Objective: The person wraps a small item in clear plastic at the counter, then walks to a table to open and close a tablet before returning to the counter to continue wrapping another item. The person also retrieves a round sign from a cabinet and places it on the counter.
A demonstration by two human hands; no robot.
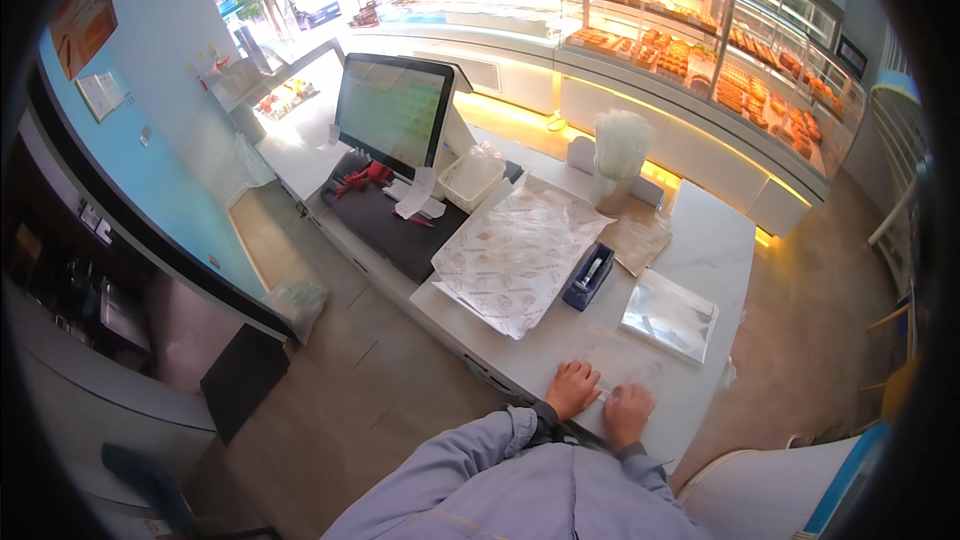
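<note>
My left hand (574, 390) and my right hand (628, 414) rest side by side near the front edge of the white counter (679, 409), fingers curled down. Both pinch the near edge of a thin clear plastic film (619, 361) lying flat on the countertop. A narrow whitish strip of it shows between the hands; motion blurs the right one. Beyond them to the right is a stack of clear plastic bags (670, 316). A dark blue tape dispenser (589, 277) stands farther off, beside a pile of printed wrapping paper (517, 255).
A touchscreen register (394, 112) stands at the counter's far left, near a white plastic basket (472, 181) and a paper receipt (417, 193). Brown paper bags (637, 236) lie by a holder of plastic-wrapped items (622, 146). Glass bakery cases (675, 52) line the back.
</note>
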